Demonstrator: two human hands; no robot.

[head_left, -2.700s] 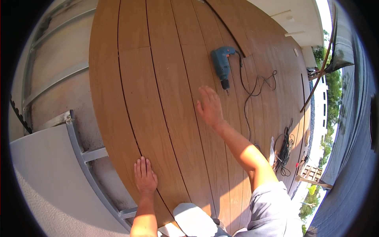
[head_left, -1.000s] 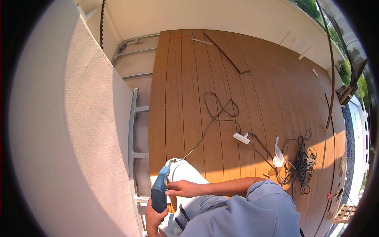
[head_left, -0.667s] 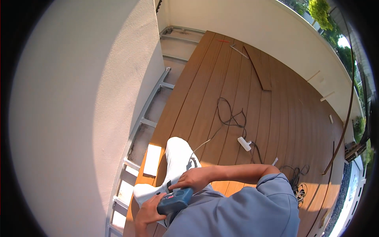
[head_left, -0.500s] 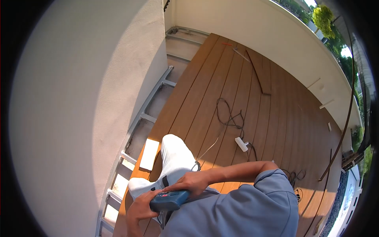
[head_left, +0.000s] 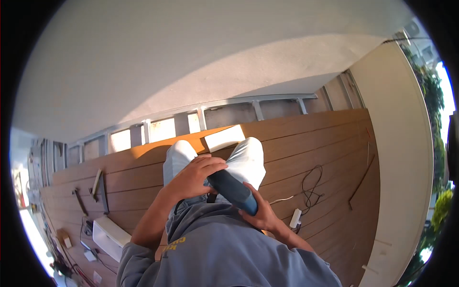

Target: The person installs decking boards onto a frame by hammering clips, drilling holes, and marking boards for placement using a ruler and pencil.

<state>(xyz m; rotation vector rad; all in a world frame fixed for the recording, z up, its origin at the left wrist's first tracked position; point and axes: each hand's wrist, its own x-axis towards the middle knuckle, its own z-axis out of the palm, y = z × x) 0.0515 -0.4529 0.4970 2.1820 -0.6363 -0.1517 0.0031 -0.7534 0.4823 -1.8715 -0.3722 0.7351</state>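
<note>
Both my hands are closed around a dark teal power tool (head_left: pixel 231 188) held in front of my body, over my lap. My left hand (head_left: pixel 197 174) wraps its far left end, fingers lying over the top. On its near right end sits my right hand (head_left: pixel 260 213), with the thumb along the side. The tool's working end is hidden, so its exact kind cannot be made out. Just beyond my knees, a white rectangular block (head_left: pixel 224 138) lies at the edge of the brown decking (head_left: pixel 306 148).
Past the deck edge runs an open metal frame (head_left: pixel 229 103) along a pale wall (head_left: pixel 191 57). A white power strip (head_left: pixel 295 218) and a looped black cord (head_left: pixel 311 189) lie to the right. On the left are a white box (head_left: pixel 111 237) and a metal bar (head_left: pixel 103 193).
My view has swung round, so the wall now lies ahead instead of to the left. The tool has turned in my hands, both of which still hold it.
</note>
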